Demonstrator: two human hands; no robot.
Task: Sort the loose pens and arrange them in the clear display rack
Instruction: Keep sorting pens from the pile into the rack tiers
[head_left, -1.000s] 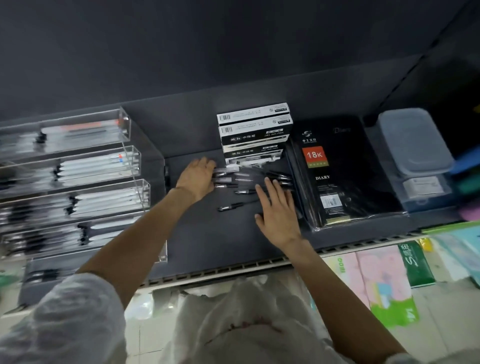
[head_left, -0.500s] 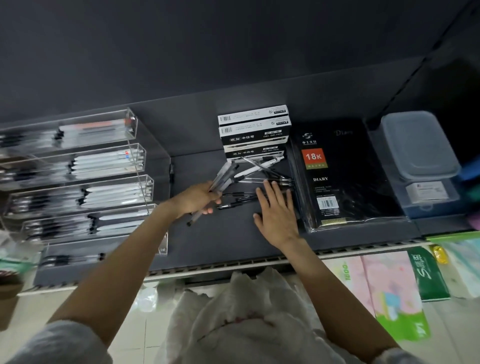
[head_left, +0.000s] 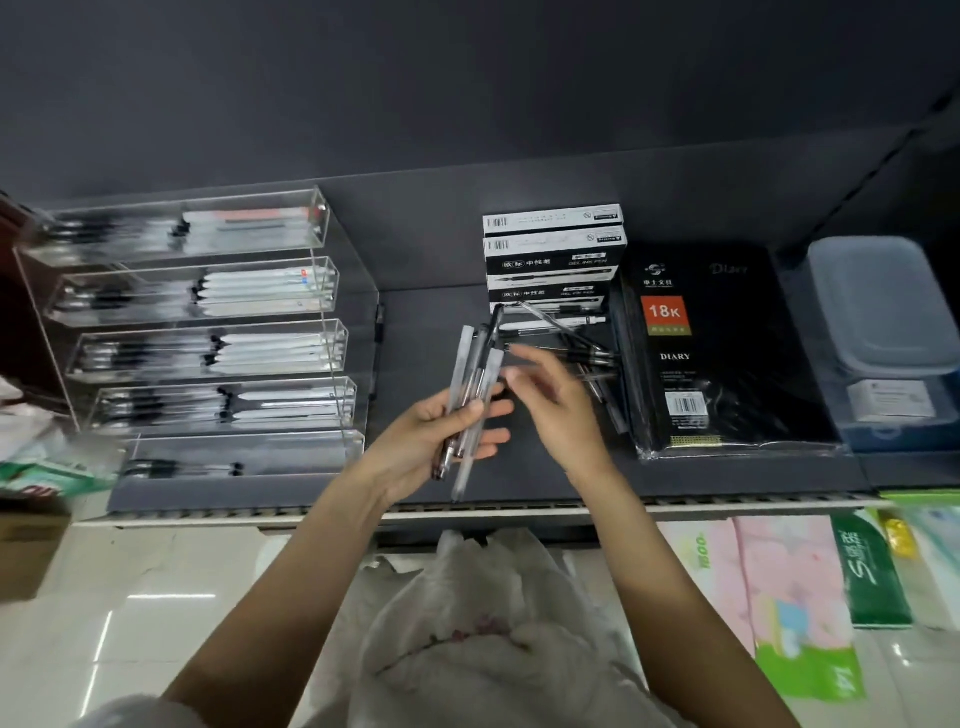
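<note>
Left hand (head_left: 436, 431) grip grasps pen bundle (head_left: 470, 395); blurred right hand (head_left: 553, 400) grip released.

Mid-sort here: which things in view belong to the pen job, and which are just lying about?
Job:
bundle of pens held in left hand
right hand, open beside the bundle
loose pens on the shelf
clear display rack

Lying about:
pen boxes
diary
plastic container

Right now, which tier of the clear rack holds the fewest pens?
The bottom tier of the clear display rack: only a couple of dark pens lie at its left end, while the four tiers above look well stocked.
</note>
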